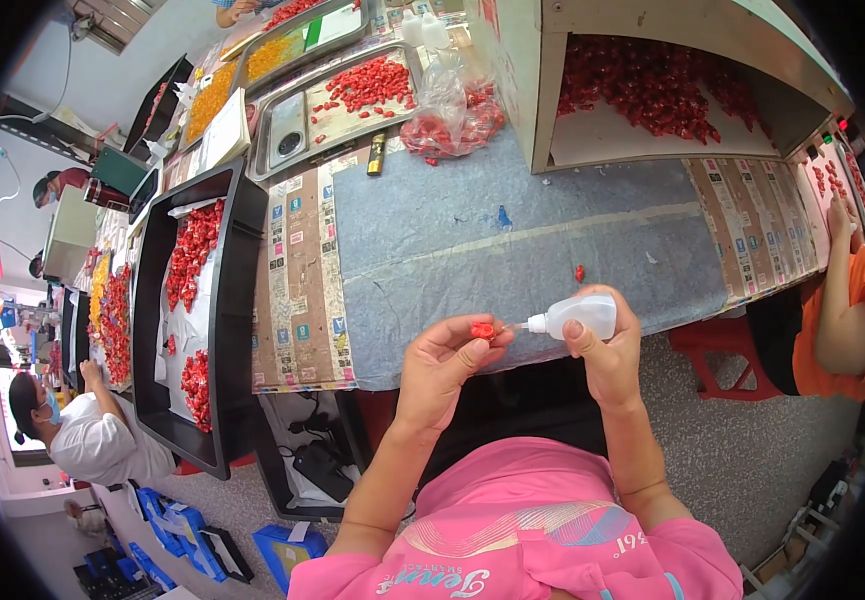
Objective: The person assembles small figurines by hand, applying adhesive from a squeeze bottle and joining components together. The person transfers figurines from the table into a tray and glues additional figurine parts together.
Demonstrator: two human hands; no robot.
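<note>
The left hand (440, 362) pinches a small red piece (483, 330) at its fingertips; the right hand (615, 362) clasps a translucent squeeze bottle (591, 316), nozzle (538, 323) toward that piece; beyond, a red bit (580, 272) lies on the blue-grey table cover (423, 260).

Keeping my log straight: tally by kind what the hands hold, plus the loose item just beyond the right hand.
Red pieces: 2, one in the left hand, one loose on the blue sheet
Bottle: 1, in the right hand
Total: 3

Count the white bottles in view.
3: one white bottle in the right hand; two more bottles side by side beyond the clear bag. Others may be hidden.
</note>
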